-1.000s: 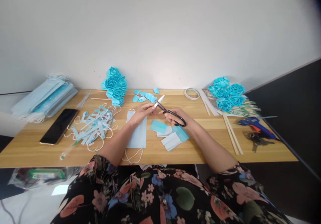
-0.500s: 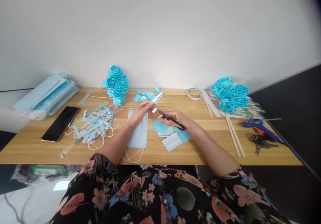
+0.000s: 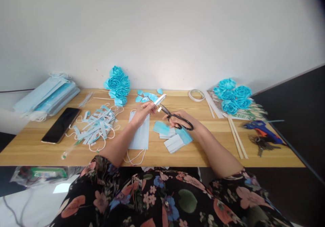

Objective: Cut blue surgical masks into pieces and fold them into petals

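My left hand (image 3: 145,111) pinches a folded mask piece (image 3: 160,99), seen nearly edge-on, white along its edge with some pale blue. My right hand (image 3: 179,117) is closed on black-handled scissors (image 3: 185,121), whose blades point up and left to the held piece. A small white scrap (image 3: 159,109) shows by the blades, just under the piece. Below my left forearm lies a whole blue face mask (image 3: 141,135) with its ear loops. Cut mask squares (image 3: 175,143), blue and white, lie below my right hand. Behind the hands are small blue cut pieces (image 3: 146,96).
On the left are a mask stack (image 3: 48,96), a phone (image 3: 61,125) and a heap of strips and loops (image 3: 99,125). Blue fabric roses (image 3: 118,84) stand behind. To the right are a tape roll (image 3: 196,95), more roses (image 3: 232,95), sticks (image 3: 237,137), a glue gun (image 3: 264,130) and keys (image 3: 261,145).
The scissors have turned so their handle loops show more fully. A small white scrap now appears apart from the held piece's lower end. The left hand has barely moved.
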### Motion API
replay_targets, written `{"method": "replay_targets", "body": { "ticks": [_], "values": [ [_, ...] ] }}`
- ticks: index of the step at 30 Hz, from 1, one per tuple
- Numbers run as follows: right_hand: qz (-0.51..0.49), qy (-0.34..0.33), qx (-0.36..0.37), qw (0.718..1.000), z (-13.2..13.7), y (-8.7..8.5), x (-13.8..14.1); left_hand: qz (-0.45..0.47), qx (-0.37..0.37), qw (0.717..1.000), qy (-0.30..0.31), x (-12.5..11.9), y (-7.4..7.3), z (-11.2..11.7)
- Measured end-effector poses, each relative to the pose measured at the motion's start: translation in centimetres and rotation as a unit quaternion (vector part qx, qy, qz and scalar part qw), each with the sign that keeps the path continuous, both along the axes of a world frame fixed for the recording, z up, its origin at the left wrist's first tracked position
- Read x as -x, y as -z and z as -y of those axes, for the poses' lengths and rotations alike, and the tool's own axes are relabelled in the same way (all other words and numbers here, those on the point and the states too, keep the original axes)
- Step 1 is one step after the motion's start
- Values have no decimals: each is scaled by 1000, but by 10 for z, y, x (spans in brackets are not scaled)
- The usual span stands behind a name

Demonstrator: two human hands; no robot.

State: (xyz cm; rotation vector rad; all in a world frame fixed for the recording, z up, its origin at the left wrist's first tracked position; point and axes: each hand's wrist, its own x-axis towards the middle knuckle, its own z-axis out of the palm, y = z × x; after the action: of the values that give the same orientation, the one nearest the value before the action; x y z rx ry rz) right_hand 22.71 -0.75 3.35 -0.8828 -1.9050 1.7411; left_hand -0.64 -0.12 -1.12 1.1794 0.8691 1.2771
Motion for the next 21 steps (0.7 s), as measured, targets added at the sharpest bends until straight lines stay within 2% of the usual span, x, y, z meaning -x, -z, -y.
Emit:
{"method": "replay_targets", "body": {
  "ticks": [11, 21],
  "values": [
    [9, -9, -2, 1000, -3, 11, 1, -8, -13, 1000, 12, 0, 6, -3],
    [-5, -15, 5, 1000, -3, 12, 1, -24, -15, 999, 44, 0, 10, -2]
  ]
}}
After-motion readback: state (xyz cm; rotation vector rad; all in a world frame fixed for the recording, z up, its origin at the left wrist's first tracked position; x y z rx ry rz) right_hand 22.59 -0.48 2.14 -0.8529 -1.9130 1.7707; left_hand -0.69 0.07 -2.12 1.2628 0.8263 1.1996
